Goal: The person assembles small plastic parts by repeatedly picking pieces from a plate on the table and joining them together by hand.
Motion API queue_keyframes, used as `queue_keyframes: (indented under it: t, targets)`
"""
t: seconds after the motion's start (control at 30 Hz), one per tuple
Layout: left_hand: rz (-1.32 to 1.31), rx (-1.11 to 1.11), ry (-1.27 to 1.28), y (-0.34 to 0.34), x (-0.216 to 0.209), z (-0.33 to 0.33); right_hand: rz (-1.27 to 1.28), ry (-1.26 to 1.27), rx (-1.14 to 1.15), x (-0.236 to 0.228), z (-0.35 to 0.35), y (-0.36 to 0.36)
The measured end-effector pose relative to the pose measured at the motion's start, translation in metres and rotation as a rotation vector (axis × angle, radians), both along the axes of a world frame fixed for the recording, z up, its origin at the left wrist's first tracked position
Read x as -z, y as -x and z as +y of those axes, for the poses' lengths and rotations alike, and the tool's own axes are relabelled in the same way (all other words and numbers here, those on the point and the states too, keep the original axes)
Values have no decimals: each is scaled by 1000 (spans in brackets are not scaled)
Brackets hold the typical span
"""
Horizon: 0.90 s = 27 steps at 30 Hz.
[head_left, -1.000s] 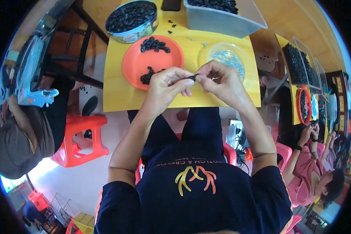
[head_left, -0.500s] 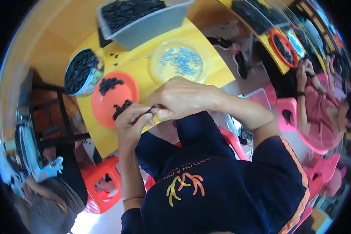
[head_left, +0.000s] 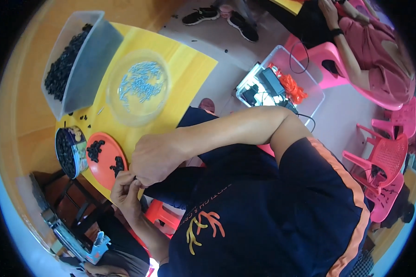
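My two hands meet near the edge of a red plate (head_left: pixel 107 158) bearing two clusters of black bits (head_left: pixel 95 151). My left hand (head_left: pixel 126 190) pinches a small black piece (head_left: pixel 135 178), mostly hidden, between thumb and fingers. My right hand (head_left: pixel 155 159), curled and seen from its back, comes against the left; I cannot tell whether its fingertips grasp the piece too. On the yellow table (head_left: pixel 185 60) are a clear round dish (head_left: pixel 134 116) of silvery pins (head_left: pixel 145 81), a round tub (head_left: pixel 80 150) and a long plastic bin (head_left: pixel 94 69), both filled with dark pieces.
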<state>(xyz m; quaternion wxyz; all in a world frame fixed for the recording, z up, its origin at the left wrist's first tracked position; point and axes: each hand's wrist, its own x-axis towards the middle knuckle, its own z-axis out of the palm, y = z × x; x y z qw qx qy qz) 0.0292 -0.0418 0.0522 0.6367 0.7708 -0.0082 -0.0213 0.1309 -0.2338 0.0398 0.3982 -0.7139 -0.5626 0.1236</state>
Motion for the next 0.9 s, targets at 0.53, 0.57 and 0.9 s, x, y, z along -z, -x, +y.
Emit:
queue_keyframes:
  t: [0.53, 0.57, 0.9]
  targets:
    - [88, 132, -129, -49, -3, -41, 125, -84, 162, 21, -47, -7]
    - [74, 135, -132, -50, -2, -40, 126, -84, 185, 20, -48, -8]
    - [130, 151, -106, -59, -2, -45, 158, -158, 53, 23, -57, -20]
